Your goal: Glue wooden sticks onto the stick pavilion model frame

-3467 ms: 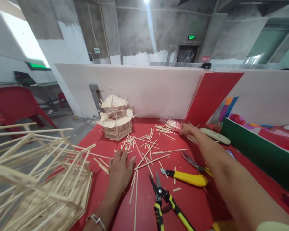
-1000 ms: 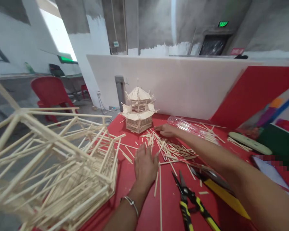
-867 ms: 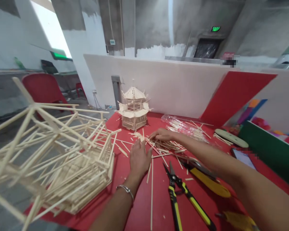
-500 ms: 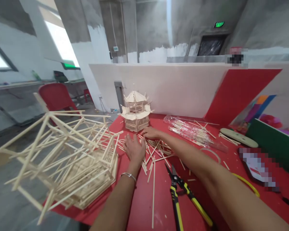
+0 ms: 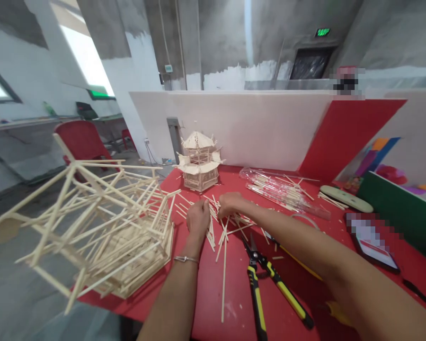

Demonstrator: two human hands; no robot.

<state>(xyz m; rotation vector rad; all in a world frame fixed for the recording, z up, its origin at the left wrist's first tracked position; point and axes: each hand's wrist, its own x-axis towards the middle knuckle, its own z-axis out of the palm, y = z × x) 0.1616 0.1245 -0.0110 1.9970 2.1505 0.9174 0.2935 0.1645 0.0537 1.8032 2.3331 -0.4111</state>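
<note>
Loose wooden sticks lie in a crossed pile on the red table. At the pile's left side, my left hand has its fingers curled; what they hold, if anything, is hidden. My right hand reaches into the top of the pile with its fingers bent down, their tips hidden among the sticks. Just behind the hands stands a small pagoda model of pale wood. A larger stick frame fills the left side.
Open yellow-black cutters lie near the front. Plastic-wrapped sticks, a phone, a pale oval object and a green board are at the right. Behind stands a white panel.
My left hand has gone from spread fingers to curled ones. My right hand has moved slightly right and down, away from the pagoda model. The view has shifted slightly.
</note>
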